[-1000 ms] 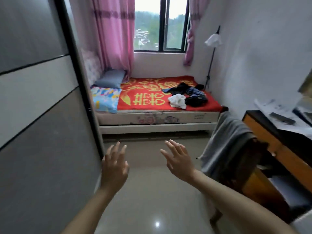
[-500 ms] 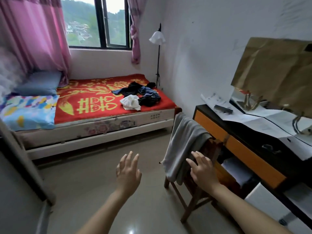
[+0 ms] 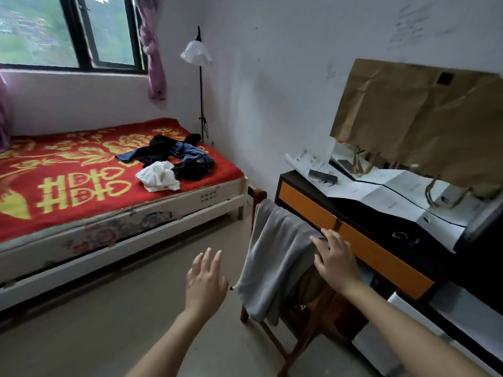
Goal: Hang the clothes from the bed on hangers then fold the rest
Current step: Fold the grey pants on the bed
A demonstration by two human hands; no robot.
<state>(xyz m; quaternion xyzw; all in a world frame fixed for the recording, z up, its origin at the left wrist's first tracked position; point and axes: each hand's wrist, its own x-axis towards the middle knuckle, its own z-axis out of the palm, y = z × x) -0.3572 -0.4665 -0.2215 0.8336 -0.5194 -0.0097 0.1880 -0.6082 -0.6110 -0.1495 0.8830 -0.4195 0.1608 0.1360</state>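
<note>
A low bed covered by a red blanket with yellow patterns is seen along the left side, under a dark-framed window on the far wall. On the right, a black counter with orange drawer fronts is set against the white wall; a large crumpled brown paper bag is propped on it, with unfolded white papers spread below.

A wooden chair is placed just beside the near edge of the counter, and a grey cloth is draped over its back.

The clothes to be sorted are found on the far right part of the bed: a heap of black and dark blue garments, with a crumpled white garment touching its near side (the single pieces in the heap cannot be told apart).

The right hand is laid on the top of the grey cloth, its fingers spread and fairly straight, nothing being grasped. The left hand is held in the air above the floor, near the left of the chair, its fingers released, straight and close together, and nothing is held.
</note>
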